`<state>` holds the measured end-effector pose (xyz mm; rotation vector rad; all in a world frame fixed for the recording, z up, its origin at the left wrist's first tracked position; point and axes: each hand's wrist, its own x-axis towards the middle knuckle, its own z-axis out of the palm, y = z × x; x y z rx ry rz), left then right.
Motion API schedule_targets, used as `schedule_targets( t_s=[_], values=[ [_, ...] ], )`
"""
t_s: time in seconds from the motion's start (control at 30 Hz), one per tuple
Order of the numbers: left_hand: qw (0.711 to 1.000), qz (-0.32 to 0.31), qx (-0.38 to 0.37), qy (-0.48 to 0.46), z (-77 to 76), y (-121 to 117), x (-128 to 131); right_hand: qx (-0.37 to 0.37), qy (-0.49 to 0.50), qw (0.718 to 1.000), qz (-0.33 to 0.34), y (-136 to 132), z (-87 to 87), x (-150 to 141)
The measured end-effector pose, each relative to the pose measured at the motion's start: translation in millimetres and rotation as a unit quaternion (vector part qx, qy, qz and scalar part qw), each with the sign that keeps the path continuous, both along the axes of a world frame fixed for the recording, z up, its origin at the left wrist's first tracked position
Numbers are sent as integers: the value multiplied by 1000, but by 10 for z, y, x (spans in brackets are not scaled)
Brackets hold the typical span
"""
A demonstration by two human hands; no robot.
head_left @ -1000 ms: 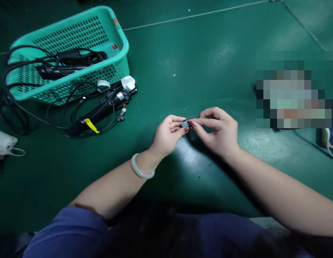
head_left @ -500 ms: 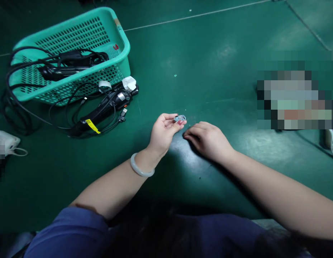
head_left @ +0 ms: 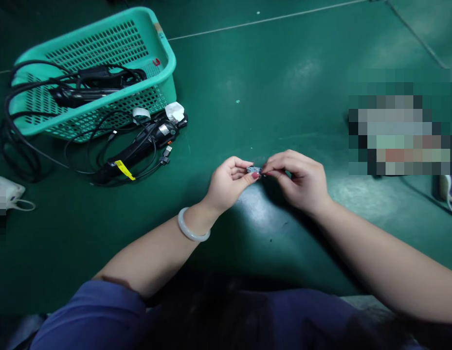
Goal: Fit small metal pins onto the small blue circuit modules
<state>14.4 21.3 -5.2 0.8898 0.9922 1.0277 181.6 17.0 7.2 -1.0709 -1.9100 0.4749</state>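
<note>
A small blue-grey part (head_left: 253, 169), with fine detail like a tiny circuit board, is pinched between the thumb and fingers of my left hand (head_left: 229, 182). My right hand (head_left: 298, 180) is closed in a pinch at the right end of that part. A tiny dark bit shows at its fingertips, too small to name. Both hands are just above the green surface (head_left: 226, 272), and a pale bangle (head_left: 187, 228) circles my left wrist.
A green plastic basket (head_left: 167, 73) holding black cabled devices stands at the upper left. In front of it lies a black handheld device (head_left: 138, 150) with cables and a yellow tag. A white device (head_left: 10, 192) sits at the left edge; a pixelated object (head_left: 401, 131) is at the right.
My right hand has risen from the surface and moved to the part's right end. My left hand has shifted slightly right with the part.
</note>
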Motion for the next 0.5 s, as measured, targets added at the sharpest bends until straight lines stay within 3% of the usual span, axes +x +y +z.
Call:
schedule_targets(
  t_s=[0.2,0.5],
  values=[
    [1000,0,9,9,-13,4,-5,22,-39,999,25,14,13,28],
    [998,21,28,47,-11,-9,0,45,-108,993,-11,-43,61,36]
  ],
)
